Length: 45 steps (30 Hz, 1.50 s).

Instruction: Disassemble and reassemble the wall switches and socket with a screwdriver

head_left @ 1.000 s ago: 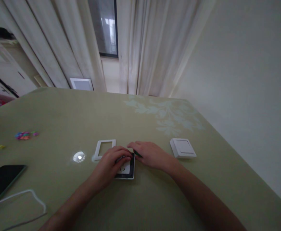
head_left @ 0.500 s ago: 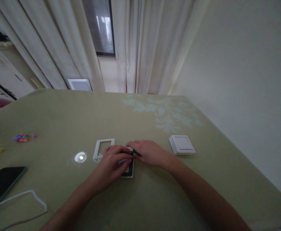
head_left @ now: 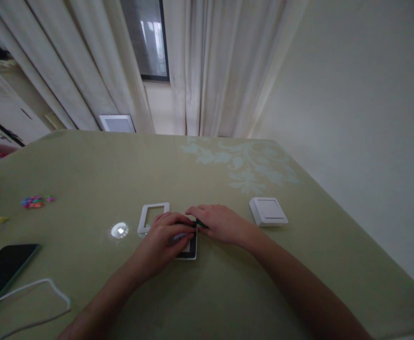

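A wall switch module (head_left: 192,253), dark inside with a white rim, lies on the table mostly covered by my hands. My left hand (head_left: 168,234) grips it from the left, fingers curled over its top. My right hand (head_left: 217,222) is closed at its upper right corner, with a slim dark green piece (head_left: 202,223) between the fingers; its kind I cannot make out. Just behind my left hand lies a white switch frame (head_left: 143,220), partly hidden by the fingers. To the right of my right forearm sits a white wall switch (head_left: 268,211) with its cover on.
On the left of the green table (head_left: 100,174) are a black phone (head_left: 6,264), a white cable (head_left: 51,285) and small colourful pieces (head_left: 33,202). A bright light spot shines beside the frame. Curtains (head_left: 224,66) hang behind, and a wall (head_left: 363,118) borders the right side.
Almost nothing differs. Both hands stay at the switch module, with only slight finger movement, and the view has shifted a little.
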Tool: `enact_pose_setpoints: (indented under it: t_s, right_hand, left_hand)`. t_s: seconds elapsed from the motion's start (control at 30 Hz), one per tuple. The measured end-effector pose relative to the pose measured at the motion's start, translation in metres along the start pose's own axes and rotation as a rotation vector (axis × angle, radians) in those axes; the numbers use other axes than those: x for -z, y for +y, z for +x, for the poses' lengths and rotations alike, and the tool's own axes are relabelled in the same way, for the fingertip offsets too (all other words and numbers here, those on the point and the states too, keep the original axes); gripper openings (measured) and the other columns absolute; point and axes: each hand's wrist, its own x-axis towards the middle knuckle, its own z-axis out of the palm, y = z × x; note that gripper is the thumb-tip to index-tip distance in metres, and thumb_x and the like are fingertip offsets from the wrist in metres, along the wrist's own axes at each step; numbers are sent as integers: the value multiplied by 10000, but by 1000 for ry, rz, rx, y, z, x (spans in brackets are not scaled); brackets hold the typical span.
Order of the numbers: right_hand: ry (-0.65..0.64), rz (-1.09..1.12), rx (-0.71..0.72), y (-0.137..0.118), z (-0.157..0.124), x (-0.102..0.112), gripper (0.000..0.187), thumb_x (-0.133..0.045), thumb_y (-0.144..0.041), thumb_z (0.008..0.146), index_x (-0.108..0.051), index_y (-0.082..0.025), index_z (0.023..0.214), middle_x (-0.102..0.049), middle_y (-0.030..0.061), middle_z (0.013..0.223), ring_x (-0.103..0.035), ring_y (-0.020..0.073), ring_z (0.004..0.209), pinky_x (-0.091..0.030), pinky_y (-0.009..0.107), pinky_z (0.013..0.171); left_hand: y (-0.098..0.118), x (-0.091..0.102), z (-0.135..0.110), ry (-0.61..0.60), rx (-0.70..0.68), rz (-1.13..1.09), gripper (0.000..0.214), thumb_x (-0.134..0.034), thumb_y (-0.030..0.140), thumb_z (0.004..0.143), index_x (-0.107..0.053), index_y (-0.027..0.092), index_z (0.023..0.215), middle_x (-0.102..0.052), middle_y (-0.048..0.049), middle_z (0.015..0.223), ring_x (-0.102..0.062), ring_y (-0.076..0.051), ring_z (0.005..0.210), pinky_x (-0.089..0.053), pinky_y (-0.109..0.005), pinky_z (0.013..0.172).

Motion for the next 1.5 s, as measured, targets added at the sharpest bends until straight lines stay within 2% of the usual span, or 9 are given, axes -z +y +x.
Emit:
enact_pose_setpoints:
  t_s: [0.17, 0.27, 0.4, 0.53, 0.73, 0.83, 1.0, 1.2, 1.5]
  right_hand:
    - [5, -18, -7, -1, 1, -1, 280, -669, -235, 1042, -618, -224, 1317, -771, 98, 1231, -744, 261, 1071, -444, 308, 763]
    - [1, -19, -6, -1, 1, -1, 270, -672, -229, 1038, -627, -222, 1304, -774, 98, 1219, -747, 265, 1066, -444, 307, 758]
    - [2, 2, -5, -1, 1, -2, 265, -681, -253, 1043, -630, -213, 1300, -774, 107, 1222, -746, 273, 1076, -454, 312, 773]
    - [14, 8, -8, -1, 0, -1, 302, -681, -222, 1030, -627, -214, 1327, -768, 124, 1250, -742, 264, 1051, -461, 317, 783]
    - [2, 11, -6, -2, 0, -1, 303, -680, -220, 1031, -625, -211, 1328, -765, 123, 1248, -740, 269, 1066, -478, 324, 812]
    - [4, 10, -3, -2, 0, -1, 317, -680, -225, 1033, -618, -209, 1343, -762, 125, 1252, -742, 279, 1077, -479, 327, 809]
    - [0, 9, -4, -3, 0, -1, 273, -668, -229, 1040, -625, -208, 1308, -768, 116, 1227, -744, 278, 1056, -458, 324, 780]
    - [7, 17, 6, -4, -1, 1, 200, -641, -234, 1049, -633, -211, 1248, -767, 104, 1198, -739, 264, 1037, -443, 314, 764]
    - [4, 27, 8, -4, -2, 1, 247, -655, -219, 1044, -636, -193, 1289, -769, 125, 1214, -748, 284, 1067, -482, 331, 803]
  left_hand:
    - [3, -2, -1, 55, -62, 133, 117, -743, 242, 1015, -844, 301, 1017, -811, -28, 1095, -731, -258, 1015, -490, -447, 959]
    - [8, -7, -3, 71, -94, 186, 147, -709, 208, 1029, -834, 281, 1054, -805, -31, 1074, -719, -254, 984, -488, -458, 954]
    - [10, -12, -6, 70, -47, 191, 208, -673, 180, 1035, -830, 281, 1127, -778, -49, 1058, -694, -261, 964, -515, -429, 874]
    - [9, -12, -7, 67, -16, 184, 171, -704, 184, 1022, -842, 282, 1051, -774, -44, 1001, -674, -252, 895, -535, -380, 790]
    - [14, -9, -6, 83, -24, 125, 160, -659, 139, 1042, -781, 239, 1065, -799, -17, 919, -683, -222, 817, -525, -328, 722]
    - [15, -7, -6, 62, -47, 132, 184, -644, 123, 1041, -773, 245, 992, -799, -14, 919, -664, -226, 822, -518, -329, 729]
    - [15, -5, -5, -7, -27, 118, 187, -658, 84, 993, -767, 235, 1009, -807, -25, 966, -671, -233, 855, -527, -338, 755]
    - [17, -7, -5, 14, 28, 128, 166, -653, 125, 999, -779, 233, 1003, -801, -42, 970, -675, -244, 867, -534, -353, 763]
    - [16, -7, -6, 20, 74, 141, 126, -683, 162, 1008, -782, 234, 981, -774, -37, 943, -655, -254, 874, -519, -366, 776]
